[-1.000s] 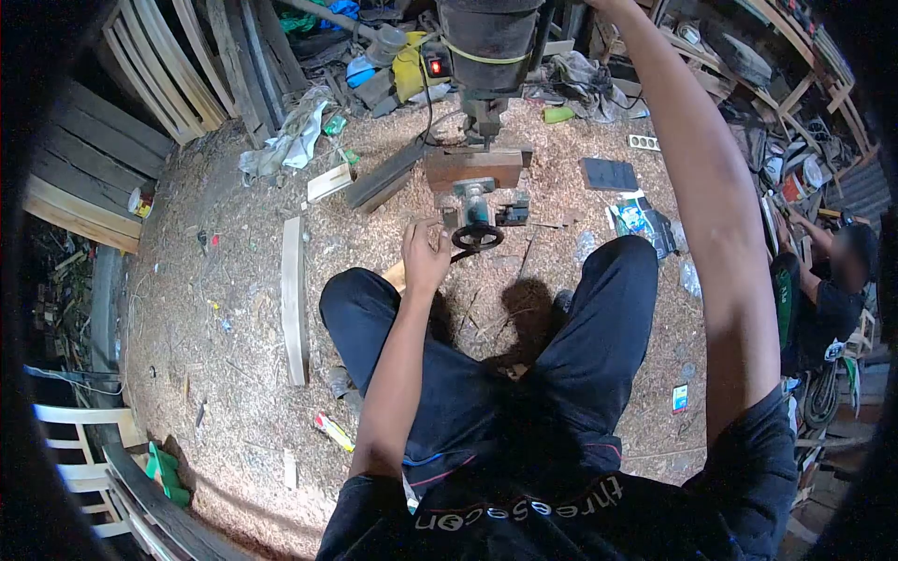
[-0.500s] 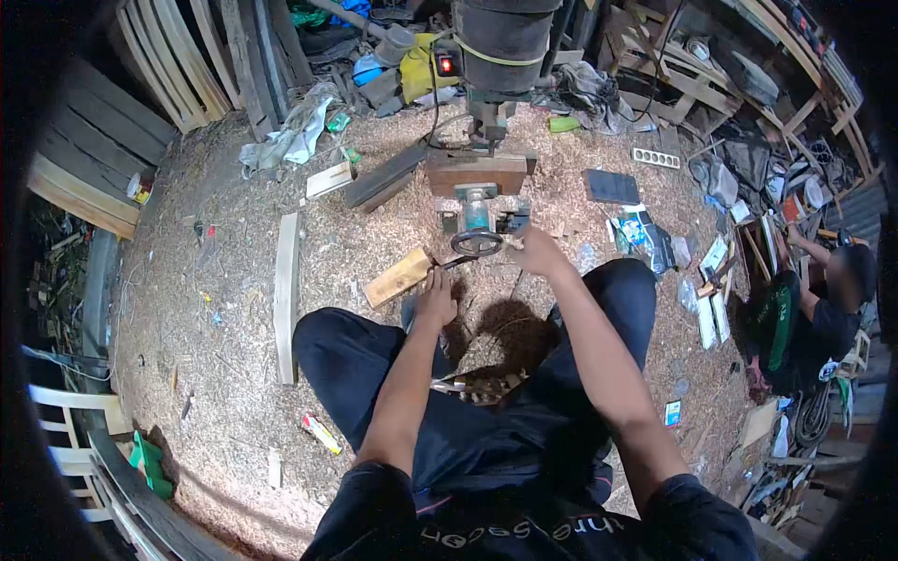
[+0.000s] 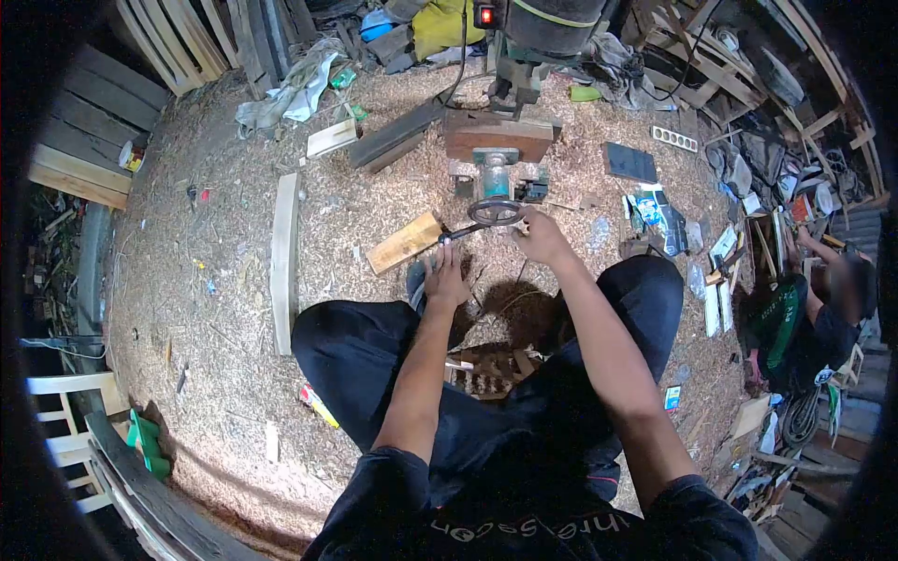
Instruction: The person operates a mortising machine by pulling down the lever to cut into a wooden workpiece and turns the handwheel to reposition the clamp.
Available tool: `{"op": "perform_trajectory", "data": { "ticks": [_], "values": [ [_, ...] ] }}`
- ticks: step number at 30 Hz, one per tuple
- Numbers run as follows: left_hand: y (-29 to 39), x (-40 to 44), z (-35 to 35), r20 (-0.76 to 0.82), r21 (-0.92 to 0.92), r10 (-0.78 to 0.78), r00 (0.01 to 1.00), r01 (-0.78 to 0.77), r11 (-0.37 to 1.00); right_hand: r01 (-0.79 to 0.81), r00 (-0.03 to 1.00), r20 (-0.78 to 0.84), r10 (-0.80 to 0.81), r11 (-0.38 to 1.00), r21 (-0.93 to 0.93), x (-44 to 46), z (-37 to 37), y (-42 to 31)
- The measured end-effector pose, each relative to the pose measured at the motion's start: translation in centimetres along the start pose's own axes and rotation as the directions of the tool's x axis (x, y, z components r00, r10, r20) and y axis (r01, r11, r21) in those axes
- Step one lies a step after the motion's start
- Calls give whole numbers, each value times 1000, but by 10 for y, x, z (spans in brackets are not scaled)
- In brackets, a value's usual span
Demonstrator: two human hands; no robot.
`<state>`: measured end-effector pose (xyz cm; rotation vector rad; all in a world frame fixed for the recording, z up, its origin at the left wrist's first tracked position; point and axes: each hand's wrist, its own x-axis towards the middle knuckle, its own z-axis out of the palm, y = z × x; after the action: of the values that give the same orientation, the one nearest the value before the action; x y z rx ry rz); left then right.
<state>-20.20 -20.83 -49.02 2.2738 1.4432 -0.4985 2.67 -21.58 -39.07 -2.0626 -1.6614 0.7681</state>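
Observation:
My right hand (image 3: 543, 237) is closed at the right edge of a dark handwheel (image 3: 496, 212), gripping it at the rim. The wheel sits at the front of a green machine vise or table (image 3: 497, 178). A brown wooden block (image 3: 500, 138) stands across it, under the drilling head (image 3: 516, 82). My left hand (image 3: 447, 278) has its fingers stretched forward and its thumb apart. Its fingertips touch the near end of a black lever (image 3: 464, 231) left of the wheel. A light wooden block (image 3: 405, 243) lies just left of that hand.
A dark beam (image 3: 400, 136) lies beside the machine's left side. A long pale board (image 3: 284, 265) is on the shavings-covered floor. At right are a dark flat slab (image 3: 630, 163), a power strip (image 3: 674, 139) and a hammer (image 3: 724, 270). Another person (image 3: 812, 313) sits at far right.
The view has shifted, so the machine appears higher and further right. My left fingers have straightened at the lever's end. My right hand stays at the wheel's right edge.

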Motion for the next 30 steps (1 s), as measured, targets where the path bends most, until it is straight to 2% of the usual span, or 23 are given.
{"op": "perform_trajectory", "data": {
  "ticks": [6,9,14,17,21,24,25,27,29,30],
  "values": [
    [-9,6,7,-30,-61,-7,1000,5,998,13,999,-53,-11,999,32,2,5,5],
    [-12,13,2,47,-67,-26,999,29,997,78,993,-96,-74,996,45,3,3,6],
    [-10,17,6,94,-53,-41,995,46,998,16,998,-63,-15,1000,16,12,2,8],
    [-19,33,20,119,-148,-53,992,70,986,-14,1000,-17,15,999,49,14,-5,3],
    [-23,33,20,116,-160,-8,993,27,987,-4,1000,-10,5,997,73,17,-10,4],
    [-25,36,6,177,-317,-4,984,61,946,17,1000,-8,-17,997,74,20,-9,8],
    [-25,30,2,-19,-339,-14,1000,7,941,17,1000,-12,-17,998,65,21,-12,8],
    [-27,30,-17,-194,-514,-150,969,30,857,-36,999,-38,38,998,47,24,-20,3],
    [-22,29,-38,-350,-628,-311,884,25,778,-3,989,-144,24,989,145,25,-30,-4],
    [-16,26,-54,-483,-642,-309,819,-91,761,17,980,-198,22,981,192,24,-37,-8]
  ]
}}
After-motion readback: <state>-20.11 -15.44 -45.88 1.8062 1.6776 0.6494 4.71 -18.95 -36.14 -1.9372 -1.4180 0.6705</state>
